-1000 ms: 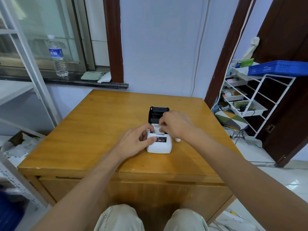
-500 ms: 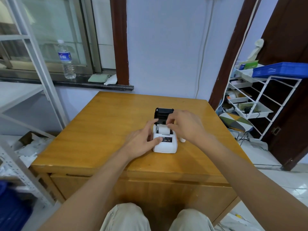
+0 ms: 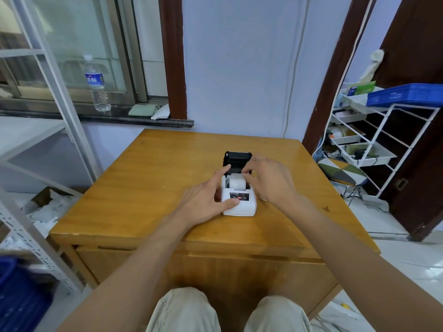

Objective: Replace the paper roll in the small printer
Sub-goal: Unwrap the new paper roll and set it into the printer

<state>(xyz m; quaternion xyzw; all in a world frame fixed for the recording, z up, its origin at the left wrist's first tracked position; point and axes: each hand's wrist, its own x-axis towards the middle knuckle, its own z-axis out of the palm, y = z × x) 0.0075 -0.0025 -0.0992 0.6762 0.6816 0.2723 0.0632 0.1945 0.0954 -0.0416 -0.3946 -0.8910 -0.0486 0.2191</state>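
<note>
- Wooden desk point(image 3: 148, 188) beside a windowsill; small white printer point(image 3: 239, 207) near its middle
- Left hand point(image 3: 206, 200) grips the printer's left side, thumb on front; right hand point(image 3: 268, 180), fingers spread, touches the paper roll point(image 3: 237, 182) in the open bay
- Black lid point(image 3: 237, 160) stands raised behind; water bottle point(image 3: 97, 85) on the sill

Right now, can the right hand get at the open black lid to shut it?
Probably yes. The right hand sits beside the printer, its fingers already next to the raised lid, with nothing between them.
</note>
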